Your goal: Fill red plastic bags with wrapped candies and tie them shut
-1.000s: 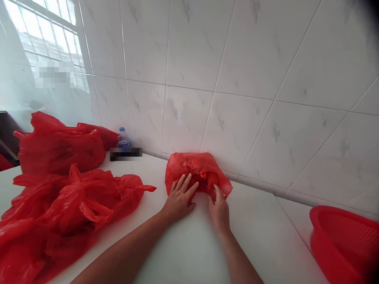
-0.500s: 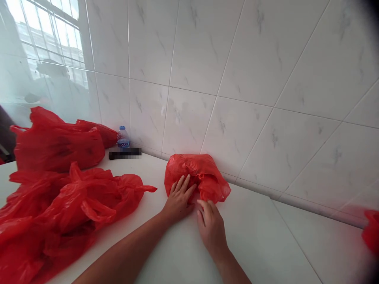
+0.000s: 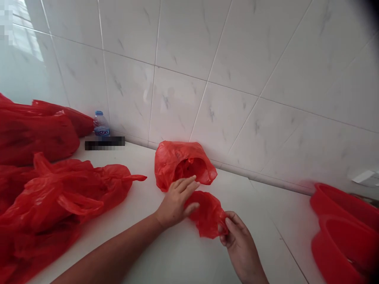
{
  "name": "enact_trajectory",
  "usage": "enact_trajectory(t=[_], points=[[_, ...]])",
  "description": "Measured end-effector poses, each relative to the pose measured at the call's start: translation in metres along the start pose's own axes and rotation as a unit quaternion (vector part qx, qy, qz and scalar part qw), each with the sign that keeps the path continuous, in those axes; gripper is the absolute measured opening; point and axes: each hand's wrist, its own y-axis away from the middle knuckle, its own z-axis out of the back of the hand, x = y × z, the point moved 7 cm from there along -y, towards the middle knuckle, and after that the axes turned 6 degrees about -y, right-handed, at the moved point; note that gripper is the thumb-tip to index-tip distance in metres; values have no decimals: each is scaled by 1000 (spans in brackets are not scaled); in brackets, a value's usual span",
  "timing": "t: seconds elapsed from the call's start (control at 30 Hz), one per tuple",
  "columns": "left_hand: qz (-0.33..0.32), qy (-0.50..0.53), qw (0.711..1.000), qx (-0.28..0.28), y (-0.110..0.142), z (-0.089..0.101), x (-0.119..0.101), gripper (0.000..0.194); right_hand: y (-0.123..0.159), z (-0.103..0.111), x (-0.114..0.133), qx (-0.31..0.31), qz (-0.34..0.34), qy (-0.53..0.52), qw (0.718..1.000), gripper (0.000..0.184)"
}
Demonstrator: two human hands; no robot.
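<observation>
My right hand (image 3: 238, 238) pinches one end of a thin red plastic bag (image 3: 209, 215), which stretches left toward my left hand (image 3: 179, 201). My left hand has its fingers spread, with the thumb over the left part of that bag; whether it touches the bag I cannot tell. Just behind, against the wall, sits a puffed-out red plastic bag (image 3: 166, 157) with its mouth facing me and more crumpled red plastic inside.
A heap of red plastic bags (image 3: 74, 201) covers the table's left side, with filled red bags (image 3: 35, 134) behind. A water bottle (image 3: 101, 124) stands by the wall near a blurred-out dark object (image 3: 105, 143). Red basins (image 3: 334, 236) are at the right. Tiled wall (image 3: 183, 94) runs behind.
My right hand has drawn a red bag out of the puffed-out bag, toward me and to the right. My left hand has lifted off the puffed-out bag. The view has turned right.
</observation>
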Motion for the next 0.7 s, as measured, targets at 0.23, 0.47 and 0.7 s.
enact_trajectory(t=[0.23,0.47,0.7], points=[[130,200,968,84,8,-34,4,22,-9,62,13,-94,5,-43,995,25],[307,379,872,33,8,-39,34,19,-31,136,16,-179,49,-53,981,29],[382,437,814,-20,14,-36,47,22,-28,106,9,-42,-49,84,994,38]])
